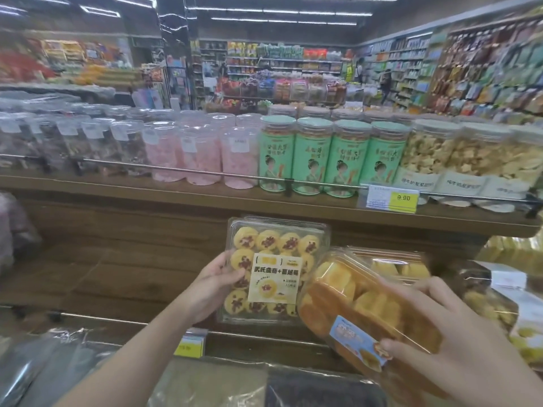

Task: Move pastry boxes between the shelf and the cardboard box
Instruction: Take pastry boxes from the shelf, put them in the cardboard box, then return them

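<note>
My left hand [213,284] grips the left edge of a clear pastry box [276,251] of round yellow cookies with red centres and a cream label, held upright and facing me. My right hand [458,342] holds a second clear box [361,301] of golden bread pieces with a blue label, tilted, its corner overlapping the cookie box. Both boxes hang in front of the wooden shelf [205,198]. No cardboard box is in view.
Clear jars, pink jars and green canisters [311,154] line the upper shelf behind a metal rail [176,169], with a yellow price tag [390,198]. More pastry boxes [393,262] sit at right. Bagged goods [67,365] lie below my arms. Store aisles stretch behind.
</note>
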